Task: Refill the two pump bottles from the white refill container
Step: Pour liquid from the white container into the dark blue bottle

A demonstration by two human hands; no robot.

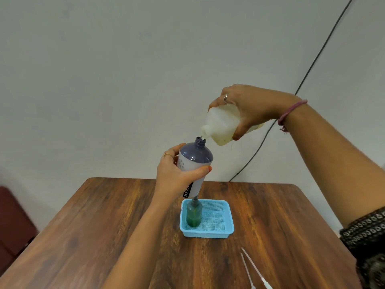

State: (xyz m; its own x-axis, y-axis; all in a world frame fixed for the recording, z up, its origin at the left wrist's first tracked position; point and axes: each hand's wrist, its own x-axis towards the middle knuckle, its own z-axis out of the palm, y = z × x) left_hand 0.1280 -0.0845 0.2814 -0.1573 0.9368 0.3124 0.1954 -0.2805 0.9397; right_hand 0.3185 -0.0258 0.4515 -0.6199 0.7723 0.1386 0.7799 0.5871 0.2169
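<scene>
Both arms were raised above a wooden worktop (pixel 104 226), the right reaching in from the 3 o'clock edge of the frame and the left rising from 6 o'clock. The right hand (pixel 252 109) gripped the white refill container (pixel 224 124) from above, fingers and thumb curled round its body, and held it tipped so that its open spout pointed down toward 8 o'clock. A pink band (pixel 291 111) circled that wrist, and a ring showed on one finger. The left hand (pixel 175 174) wrapped round the middle of a purple-shouldered pump bottle (pixel 194 161), thumb across the front, holding it in the air with its uncapped neck tilted toward 1 o'clock. The spout hung just above the neck, the two all but touching; whether liquid was passing could not be made out. The bottle's lower part and most of its label lay hidden behind the palm.

Directly beneath, at 6 o'clock from the raised bottle, a second bottle (pixel 194 214) with green contents stood upright in the left end of a blue mesh basket (pixel 220 228) on the worktop. Its top was masked by the bottle above. Two pale pump tubes (pixel 253 265) lay near the 5 o'clock corner, cut off by the frame edge. A black cable (pixel 312 65) ran down the wall behind.
</scene>
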